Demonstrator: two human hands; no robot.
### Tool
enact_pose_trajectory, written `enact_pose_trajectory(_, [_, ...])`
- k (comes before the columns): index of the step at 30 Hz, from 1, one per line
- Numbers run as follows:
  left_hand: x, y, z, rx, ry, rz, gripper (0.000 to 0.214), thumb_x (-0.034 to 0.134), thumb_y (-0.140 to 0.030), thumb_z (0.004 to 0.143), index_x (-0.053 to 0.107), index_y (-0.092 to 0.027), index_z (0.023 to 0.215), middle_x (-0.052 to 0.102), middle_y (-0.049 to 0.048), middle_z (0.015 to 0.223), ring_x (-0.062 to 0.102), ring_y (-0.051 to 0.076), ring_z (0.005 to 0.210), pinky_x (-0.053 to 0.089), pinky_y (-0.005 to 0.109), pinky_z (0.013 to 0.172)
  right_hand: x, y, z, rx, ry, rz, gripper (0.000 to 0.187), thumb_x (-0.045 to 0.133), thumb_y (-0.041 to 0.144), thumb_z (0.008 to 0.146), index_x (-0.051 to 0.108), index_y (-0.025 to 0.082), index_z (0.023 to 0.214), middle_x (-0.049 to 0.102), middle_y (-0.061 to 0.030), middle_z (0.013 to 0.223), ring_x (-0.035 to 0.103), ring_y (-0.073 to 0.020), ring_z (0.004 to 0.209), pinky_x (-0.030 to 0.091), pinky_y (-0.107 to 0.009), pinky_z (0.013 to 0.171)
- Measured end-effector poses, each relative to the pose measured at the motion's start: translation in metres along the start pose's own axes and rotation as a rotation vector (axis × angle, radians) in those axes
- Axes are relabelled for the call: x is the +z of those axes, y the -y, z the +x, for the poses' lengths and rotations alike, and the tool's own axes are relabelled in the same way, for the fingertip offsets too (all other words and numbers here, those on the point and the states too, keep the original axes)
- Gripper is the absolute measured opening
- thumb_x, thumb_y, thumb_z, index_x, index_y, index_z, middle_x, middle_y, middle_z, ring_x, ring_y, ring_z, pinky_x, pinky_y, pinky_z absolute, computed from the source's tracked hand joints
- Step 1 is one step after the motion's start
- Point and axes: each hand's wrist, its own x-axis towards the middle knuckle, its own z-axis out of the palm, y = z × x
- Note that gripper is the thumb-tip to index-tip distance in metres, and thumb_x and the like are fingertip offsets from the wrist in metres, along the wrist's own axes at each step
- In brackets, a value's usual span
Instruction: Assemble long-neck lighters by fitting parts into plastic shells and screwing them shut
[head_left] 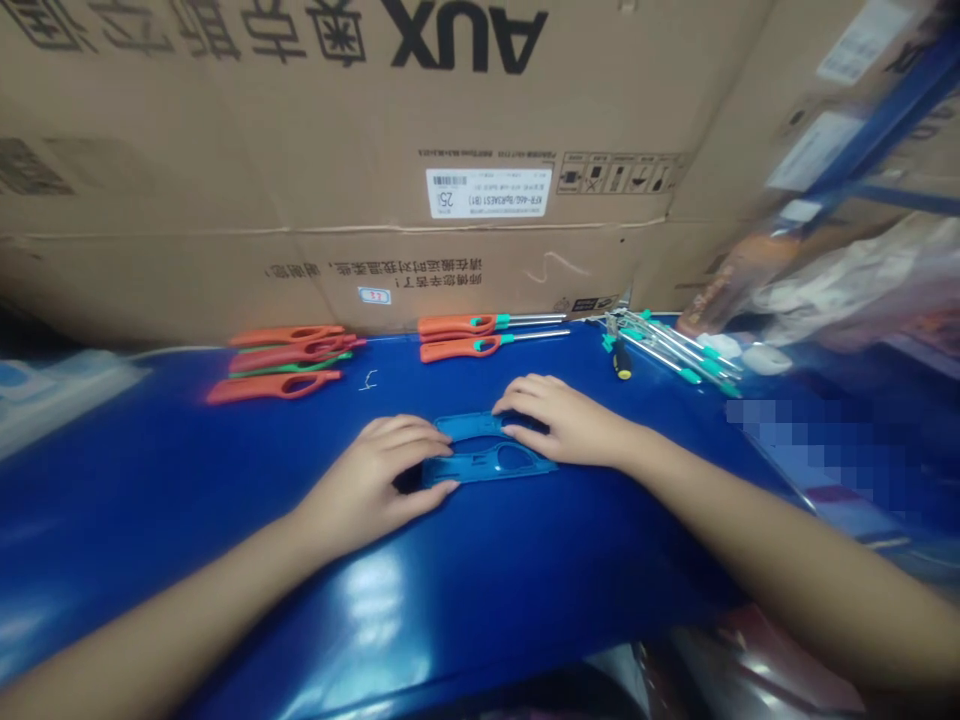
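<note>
Two blue lighter shell halves lie side by side on the blue table, hollow sides up. The nearer shell half (487, 464) has an oval finger opening toward its right end. My left hand (382, 465) is closed around the left ends, its thumb along the nearer half's front edge and its fingertips reaching the farther half. My right hand (566, 420) pinches the right end of the farther shell half (469, 427), fingers behind and thumb in front; that end is partly hidden by the fingers.
Orange lighters with metal tubes (487, 345) lie beyond my hands. Left of them are red, orange and green handle shells (281, 360). A screwdriver (622, 360) and several metal tubes with green fittings (667, 350) lie at right. A cardboard box (337, 180) stands behind; a bottle (724, 285) leans at right.
</note>
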Motion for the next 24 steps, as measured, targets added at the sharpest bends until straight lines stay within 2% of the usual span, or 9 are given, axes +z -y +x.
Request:
enact_pose_trajectory(6, [0.004, -0.003, -0.001, 0.094, -0.002, 0.073, 0.032, 0.067, -0.035, 0.095, 0.065, -0.021, 0.124, 0.073, 0.0065, 0.12, 0.065, 0.023, 0.113, 0.048, 0.041, 0.101, 0.003, 0.0, 0.001, -0.051, -0.028, -0.03, 0.025, 0.054, 0.031, 0.101, 0.068, 0.022, 0.119, 0.069, -0.0072, 0.118, 0.062, -0.0207, 0.109, 0.044, -0.038, 0.093])
enact_pose_trajectory(8, [0.005, -0.003, -0.001, 0.124, 0.011, 0.084, 0.032, 0.065, -0.032, 0.097, 0.065, -0.021, 0.126, 0.072, 0.0065, 0.122, 0.066, 0.023, 0.113, 0.049, 0.04, 0.1, -0.003, -0.001, 0.002, 0.003, -0.041, -0.115, 0.026, 0.053, 0.033, 0.101, 0.068, 0.024, 0.121, 0.069, -0.0047, 0.121, 0.062, -0.0192, 0.11, 0.044, -0.036, 0.094])
enact_pose_trajectory(11, [0.005, -0.003, -0.001, 0.157, 0.002, 0.099, 0.027, 0.064, -0.031, 0.097, 0.069, -0.022, 0.122, 0.075, 0.0054, 0.116, 0.068, 0.023, 0.109, 0.051, 0.04, 0.098, -0.021, -0.013, 0.0, 0.233, -0.122, -0.271, 0.028, 0.053, 0.037, 0.1, 0.067, 0.027, 0.122, 0.068, -0.0026, 0.125, 0.06, -0.0199, 0.118, 0.042, -0.036, 0.101])
enact_pose_trajectory(14, [0.003, -0.002, 0.0, 0.16, -0.016, 0.109, 0.025, 0.065, -0.032, 0.096, 0.071, -0.021, 0.117, 0.076, 0.0055, 0.111, 0.069, 0.023, 0.105, 0.052, 0.04, 0.095, -0.043, -0.037, -0.009, 0.504, -0.226, -0.359, 0.031, 0.05, 0.032, 0.099, 0.067, 0.018, 0.122, 0.065, -0.0118, 0.126, 0.057, -0.0282, 0.122, 0.041, -0.042, 0.105])
enact_pose_trajectory(17, [0.001, -0.002, 0.0, 0.144, -0.021, 0.109, 0.025, 0.066, -0.033, 0.095, 0.071, -0.02, 0.115, 0.076, 0.0062, 0.11, 0.069, 0.023, 0.104, 0.052, 0.04, 0.094, -0.06, -0.067, -0.022, 0.829, -0.287, -0.421, 0.031, 0.05, 0.027, 0.097, 0.067, 0.011, 0.117, 0.063, -0.0213, 0.124, 0.057, -0.0368, 0.12, 0.044, -0.049, 0.099])
enact_pose_trajectory(19, [0.001, -0.003, 0.0, 0.133, -0.019, 0.106, 0.025, 0.066, -0.035, 0.094, 0.07, -0.02, 0.114, 0.076, 0.0064, 0.11, 0.069, 0.023, 0.104, 0.052, 0.04, 0.094, -0.066, -0.083, -0.03, 1.013, -0.27, -0.414, 0.032, 0.051, 0.032, 0.098, 0.067, 0.009, 0.114, 0.065, -0.0232, 0.119, 0.062, -0.0365, 0.113, 0.049, -0.048, 0.093])
enact_pose_trajectory(21, [0.002, -0.003, 0.0, 0.125, -0.012, 0.103, 0.024, 0.066, -0.036, 0.095, 0.069, -0.02, 0.113, 0.075, 0.0063, 0.109, 0.069, 0.023, 0.104, 0.052, 0.04, 0.094, -0.067, -0.095, -0.036, 1.153, -0.204, -0.366, 0.04, 0.054, 0.044, 0.098, 0.067, 0.009, 0.112, 0.068, -0.0207, 0.11, 0.066, -0.0328, 0.103, 0.053, -0.045, 0.085])
enact_pose_trajectory(24, [0.002, -0.003, 0.0, 0.118, -0.001, 0.099, 0.024, 0.065, -0.036, 0.095, 0.069, -0.021, 0.113, 0.075, 0.0061, 0.11, 0.069, 0.023, 0.104, 0.052, 0.041, 0.094, -0.064, -0.105, -0.038, 1.245, -0.084, -0.29, 0.039, 0.059, 0.047, 0.097, 0.064, 0.014, 0.118, 0.067, -0.0121, 0.116, 0.067, -0.0237, 0.101, 0.057, -0.043, 0.087])
